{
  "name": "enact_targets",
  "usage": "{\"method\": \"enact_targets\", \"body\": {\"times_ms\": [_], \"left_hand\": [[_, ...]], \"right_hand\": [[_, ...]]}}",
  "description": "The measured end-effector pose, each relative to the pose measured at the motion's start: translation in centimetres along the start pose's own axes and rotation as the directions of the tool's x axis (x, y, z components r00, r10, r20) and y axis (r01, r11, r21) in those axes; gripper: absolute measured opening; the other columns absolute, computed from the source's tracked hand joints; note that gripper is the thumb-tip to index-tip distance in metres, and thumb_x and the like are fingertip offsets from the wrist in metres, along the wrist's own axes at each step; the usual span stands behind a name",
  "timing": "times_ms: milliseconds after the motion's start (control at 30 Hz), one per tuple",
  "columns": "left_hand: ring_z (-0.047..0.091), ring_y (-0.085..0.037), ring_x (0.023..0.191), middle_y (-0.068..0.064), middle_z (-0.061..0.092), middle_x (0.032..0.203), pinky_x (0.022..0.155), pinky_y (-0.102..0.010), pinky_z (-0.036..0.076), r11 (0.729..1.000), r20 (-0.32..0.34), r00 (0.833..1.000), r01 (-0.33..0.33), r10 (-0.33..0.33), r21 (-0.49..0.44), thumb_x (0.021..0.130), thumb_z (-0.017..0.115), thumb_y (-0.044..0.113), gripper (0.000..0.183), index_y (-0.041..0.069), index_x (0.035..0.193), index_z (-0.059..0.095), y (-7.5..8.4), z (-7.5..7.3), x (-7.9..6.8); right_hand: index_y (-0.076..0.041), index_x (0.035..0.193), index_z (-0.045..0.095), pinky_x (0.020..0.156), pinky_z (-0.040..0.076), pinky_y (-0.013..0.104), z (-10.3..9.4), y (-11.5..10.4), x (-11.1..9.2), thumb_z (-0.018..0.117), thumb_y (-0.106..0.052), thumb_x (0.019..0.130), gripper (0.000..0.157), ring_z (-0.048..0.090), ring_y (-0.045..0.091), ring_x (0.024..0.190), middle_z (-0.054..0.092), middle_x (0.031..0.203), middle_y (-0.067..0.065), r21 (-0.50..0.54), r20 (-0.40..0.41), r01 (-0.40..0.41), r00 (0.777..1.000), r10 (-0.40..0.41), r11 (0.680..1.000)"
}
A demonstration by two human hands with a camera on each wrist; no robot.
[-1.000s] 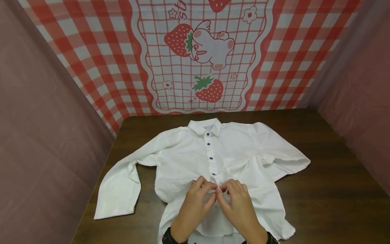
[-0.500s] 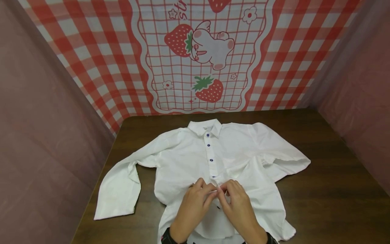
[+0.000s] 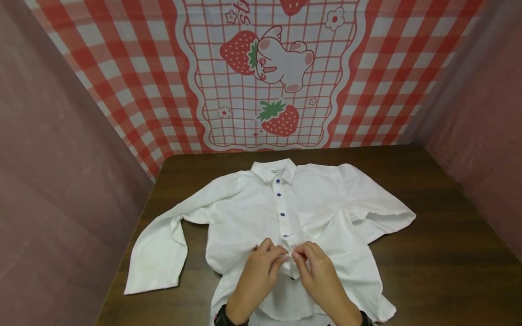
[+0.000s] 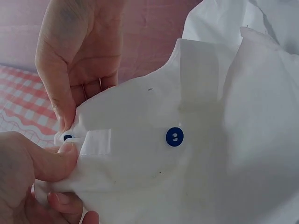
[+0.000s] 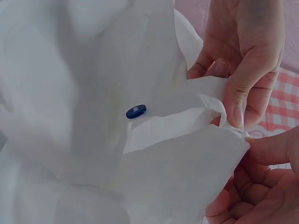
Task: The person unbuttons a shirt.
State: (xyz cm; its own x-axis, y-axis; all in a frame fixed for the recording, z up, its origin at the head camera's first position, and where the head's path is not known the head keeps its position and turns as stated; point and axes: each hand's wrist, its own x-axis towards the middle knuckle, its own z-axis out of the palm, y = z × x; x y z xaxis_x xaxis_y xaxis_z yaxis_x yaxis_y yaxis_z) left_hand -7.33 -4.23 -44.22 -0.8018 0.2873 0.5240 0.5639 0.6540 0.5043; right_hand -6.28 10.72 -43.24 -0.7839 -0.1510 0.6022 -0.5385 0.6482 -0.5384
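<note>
White shirt [image 3: 314,194] lies front-up on the bench [image 3: 456,253], collar [image 3: 263,170] at the far side. Both grips are pinching its front, below the 4 blue btns in view on the placket [image 3: 280,203]. L hand [image 3: 258,267] has cloth btwn thumb & fingers, R hand [image 3: 320,267] same, tips nearly meeting at the shirt's midline. L wrist cam: part-hidden blue btn [image 4: 68,138] sits right btwn the two pinches, R fingertips just above it, L thumb just below; can't tell if it's thru a hole. Another blue btn [image 4: 174,136] shows whole on the cloth, apart from both hands. Text: sideways "str" [image 3: 244,16] on the red/white checked cloth [image 3: 350,117] behind, cut off by the frame top; neck label [image 3: 277,171] too small to read. Edges: collar near the bench's back edge, not touching it; L sleeve [image 3: 157,262] bends down w/ its cuff near the L edge; R sleeve [image 3: 383,217] angles out, opening visible, well short of the R edge. Wider strip of wood on R than on L. Pink curtain L [image 3: 61,172], another R [image 3: 481,90]. Shirt's lower part runs to the frame bottom, approx.
</note>
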Motion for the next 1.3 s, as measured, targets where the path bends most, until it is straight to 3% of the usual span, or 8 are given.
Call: {"method": "enact_targets", "body": {"times_ms": [133,333,633,833,1133,1300], "left_hand": [[0.039,-0.002,0.059,0.005,0.044,0.069,0.06,-0.016,0.034,0.999,-0.009,1.0,-0.007,0.007,-0.039,0.084,0.064,0.019,0.005,0.016,0.082,0.068,0.0,0.0,0.0],[0.033,0.004,0.06,0.008,0.041,0.07,0.058,-0.01,0.032,0.985,0.045,0.998,0.053,-0.046,-0.162,0.087,0.062,0.019,0.007,0.016,0.084,0.067,0.1,-0.4,-0.1],[0.031,0.005,0.059,0.009,0.039,0.07,0.057,-0.011,0.032,0.983,0.077,0.995,0.079,-0.067,-0.168,0.088,0.061,0.02,0.007,0.017,0.083,0.066,0.0,-0.6,-0.2],[0.031,0.003,0.059,0.009,0.037,0.071,0.055,-0.011,0.032,0.967,0.119,0.986,0.137,-0.113,-0.216,0.09,0.059,0.026,0.012,0.019,0.082,0.064,-0.2,-0.7,-0.6],[0.032,0.002,0.062,0.006,0.039,0.072,0.057,-0.012,0.032,0.958,0.182,0.973,0.182,-0.143,-0.221,0.091,0.058,0.031,0.015,0.02,0.081,0.063,-0.5,-1.0,-1.3],[0.033,0.002,0.062,0.008,0.04,0.071,0.059,-0.011,0.032,0.962,0.213,0.97,0.165,-0.117,-0.22,0.09,0.06,0.028,0.015,0.018,0.078,0.062,-0.8,-1.0,-1.8]], "right_hand": [[-0.008,0.081,0.061,0.059,0.039,0.012,-0.1,0.2,0.0,0.07,0.007,0.074,0.019,0.046,-0.001,0.068,0.053,0.072,-0.009,-0.004,-0.003,-0.008,1.0,0.008,1.0],[-0.009,0.079,0.062,0.057,0.038,0.013,-0.4,0.7,-0.2,0.07,0.006,0.074,0.018,0.047,0.0,0.065,0.05,0.07,-0.011,-0.066,-0.029,-0.077,0.997,0.075,0.995],[-0.009,0.079,0.062,0.059,0.038,0.013,-0.7,1.0,-0.2,0.067,0.005,0.073,0.016,0.048,0.003,0.065,0.05,0.07,-0.01,-0.058,-0.029,-0.106,0.994,0.105,0.993],[-0.01,0.08,0.059,0.06,0.043,0.024,-1.4,1.1,-0.4,0.064,0.007,0.064,0.023,0.05,0.008,0.066,0.052,0.072,-0.006,-0.132,-0.012,-0.171,0.985,0.171,0.976],[-0.012,0.077,0.055,0.059,0.04,0.021,-2.5,2.3,-1.0,0.056,0.021,0.057,0.039,0.042,0.005,0.071,0.045,0.074,-0.006,-0.204,0.043,-0.1,0.993,0.111,0.974],[-0.011,0.076,0.054,0.06,0.036,0.025,-2.7,3.4,-1.6,0.057,0.021,0.054,0.04,0.04,0.009,0.069,0.043,0.073,-0.004,-0.255,0.033,-0.065,0.997,0.076,0.965]]}}
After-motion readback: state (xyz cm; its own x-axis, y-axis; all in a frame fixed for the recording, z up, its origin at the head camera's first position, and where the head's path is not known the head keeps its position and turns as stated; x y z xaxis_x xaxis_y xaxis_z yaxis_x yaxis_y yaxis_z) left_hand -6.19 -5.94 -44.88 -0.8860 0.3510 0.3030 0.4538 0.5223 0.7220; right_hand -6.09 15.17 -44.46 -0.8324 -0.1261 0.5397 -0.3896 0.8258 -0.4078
